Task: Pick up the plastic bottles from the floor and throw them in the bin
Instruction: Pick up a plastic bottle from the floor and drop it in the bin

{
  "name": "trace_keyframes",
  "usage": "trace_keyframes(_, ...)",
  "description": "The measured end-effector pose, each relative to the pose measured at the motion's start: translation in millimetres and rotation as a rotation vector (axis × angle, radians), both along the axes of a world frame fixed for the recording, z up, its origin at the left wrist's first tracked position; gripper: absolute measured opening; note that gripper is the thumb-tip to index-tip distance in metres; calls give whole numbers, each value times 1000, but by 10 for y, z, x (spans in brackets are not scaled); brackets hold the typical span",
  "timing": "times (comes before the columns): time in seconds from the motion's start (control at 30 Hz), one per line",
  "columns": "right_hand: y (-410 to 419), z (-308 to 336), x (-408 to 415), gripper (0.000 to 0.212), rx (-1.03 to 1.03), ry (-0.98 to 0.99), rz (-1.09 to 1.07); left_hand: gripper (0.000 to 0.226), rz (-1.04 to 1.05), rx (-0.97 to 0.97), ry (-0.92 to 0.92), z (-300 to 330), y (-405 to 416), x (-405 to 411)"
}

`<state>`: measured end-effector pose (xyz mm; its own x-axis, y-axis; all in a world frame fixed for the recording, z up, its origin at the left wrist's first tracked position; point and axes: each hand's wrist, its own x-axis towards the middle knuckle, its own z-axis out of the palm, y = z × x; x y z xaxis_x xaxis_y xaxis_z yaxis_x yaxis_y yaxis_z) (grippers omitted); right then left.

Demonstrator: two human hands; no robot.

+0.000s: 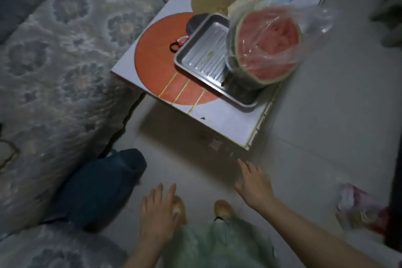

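Both hands empty, fingers spread, palms down above pale tiled floor [326, 115]. Left hand [157, 213] low centre; right hand [255, 185] a little ahead and to its right, arm running in from the lower right corner.

No plastic bottle or bin can be made out; frame is dim and smeared by motion.

Under and between the hands: two tan shoe toes [223, 208], rounded, one partly hidden by the left hand; pale green crinkled fabric [217, 248] below them.

Left of left hand: dark blue cushion [102, 187], soft and rounded, against a sofa [54, 61] with grey floral, textured cover.

Ahead of right hand: low white table [228, 122], glossy top printed with an orange disc. On it a ribbed metal tray [202, 59], rectangular with rounded corners, holding a half watermelon [267, 50], red cut face up, wrapped in clear plastic.

Right of right hand: crumpled bag [361, 209], pink and white, on the floor near a dark upright edge.
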<state>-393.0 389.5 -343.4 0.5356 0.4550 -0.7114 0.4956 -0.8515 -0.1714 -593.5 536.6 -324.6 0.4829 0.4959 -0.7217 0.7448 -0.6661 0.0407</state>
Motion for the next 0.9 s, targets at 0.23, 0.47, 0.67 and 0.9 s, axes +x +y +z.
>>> trace_keyframes(0.23,496,-1535,-62,70,-99,-84,-55,71,-75,-26,-44,-1570,534,207)
trace_keyframes(0.47,893,-3160,-79,71,-95,-90,-114,70,-98,14,-195,-3103,700,213)
trace_keyframes(0.67,1056,-4384,6,76,-26,-118,-159,71,-89,15,-261,-4250,749,233)
trace_keyframes(0.9,1187,-5367,402,97,21,-269,-185,73,-110,36,-346,-5197,845,101)
